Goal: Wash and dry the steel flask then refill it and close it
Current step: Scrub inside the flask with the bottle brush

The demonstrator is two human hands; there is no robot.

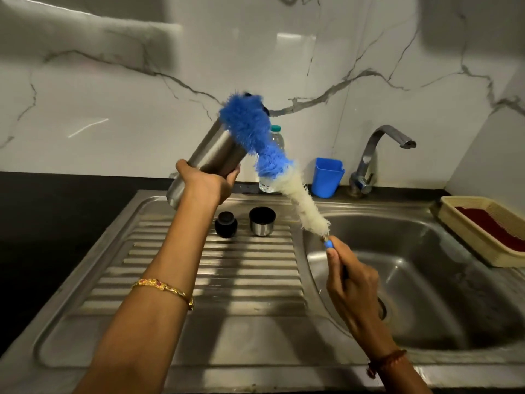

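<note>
Right hand (350,282) angles brush (272,163) across flask (210,155) — mouth seemingly hidden.

Sink basin (426,280) open; stopper (225,224) and cup lid (262,221) stand on drainboard (227,280); near ribs free.

steel drainboard (216,280) — stopper (225,224), cup lid (262,221)

Open steel flask (210,155) tilts above the drainboard, where its stopper (225,224) and cup lid (262,221) stand.
</note>
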